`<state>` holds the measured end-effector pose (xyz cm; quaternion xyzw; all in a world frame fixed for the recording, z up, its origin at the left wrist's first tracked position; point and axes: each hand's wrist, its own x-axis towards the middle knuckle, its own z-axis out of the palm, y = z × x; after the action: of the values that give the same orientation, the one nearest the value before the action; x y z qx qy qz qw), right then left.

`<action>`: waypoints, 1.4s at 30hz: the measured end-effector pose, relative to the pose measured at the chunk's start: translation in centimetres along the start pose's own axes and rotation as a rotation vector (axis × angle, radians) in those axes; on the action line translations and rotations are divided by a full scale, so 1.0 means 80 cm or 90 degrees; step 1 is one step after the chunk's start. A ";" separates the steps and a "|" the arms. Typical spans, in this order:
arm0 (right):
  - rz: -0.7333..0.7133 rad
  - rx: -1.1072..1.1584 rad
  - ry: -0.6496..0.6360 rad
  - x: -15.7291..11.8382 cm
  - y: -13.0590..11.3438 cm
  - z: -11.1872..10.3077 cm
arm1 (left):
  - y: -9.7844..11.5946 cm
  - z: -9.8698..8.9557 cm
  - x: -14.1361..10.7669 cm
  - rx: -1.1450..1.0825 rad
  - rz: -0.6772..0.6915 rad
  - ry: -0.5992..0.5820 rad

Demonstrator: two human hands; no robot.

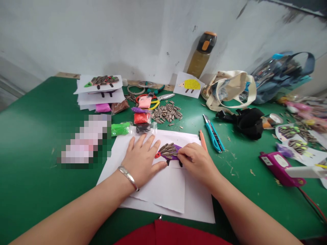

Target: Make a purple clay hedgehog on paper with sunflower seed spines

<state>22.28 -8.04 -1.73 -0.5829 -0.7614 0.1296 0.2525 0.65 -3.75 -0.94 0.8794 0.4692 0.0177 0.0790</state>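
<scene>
White paper sheets [163, 194] lie stacked on the green table. On the top one is a clay hedgehog [176, 149] with a red head, a purple body and black legs; sunflower seeds cover its left part. My left hand [141, 158] rests flat on the paper, fingers spread, left of the red head. The fingers of my right hand [195, 160] are pinched together at the purple body's right side; what is between them is too small or hidden to make out. A pile of loose sunflower seeds [167, 112] lies behind the paper.
Bags of red clay [142, 118] and green clay [120, 129] stand by the paper's far edge. A blue utility knife [213, 132] and an orange stick [203, 140] lie right; scissors [166, 97] are behind. A magenta glue gun [281, 166] is farther right, finished cards [99, 85] back left.
</scene>
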 end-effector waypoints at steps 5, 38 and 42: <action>-0.008 0.003 0.024 -0.001 -0.002 -0.006 | 0.001 -0.001 0.000 0.007 -0.001 -0.010; -0.006 -0.023 -0.010 0.004 0.004 -0.002 | 0.000 0.000 -0.003 -0.008 0.006 0.044; 0.001 -0.027 0.004 0.005 0.002 -0.001 | -0.001 0.000 -0.002 -0.013 0.004 0.045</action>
<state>22.41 -7.60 -1.65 -0.5890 -0.7629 0.1119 0.2421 0.53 -3.83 -0.91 0.8787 0.4689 0.0537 0.0716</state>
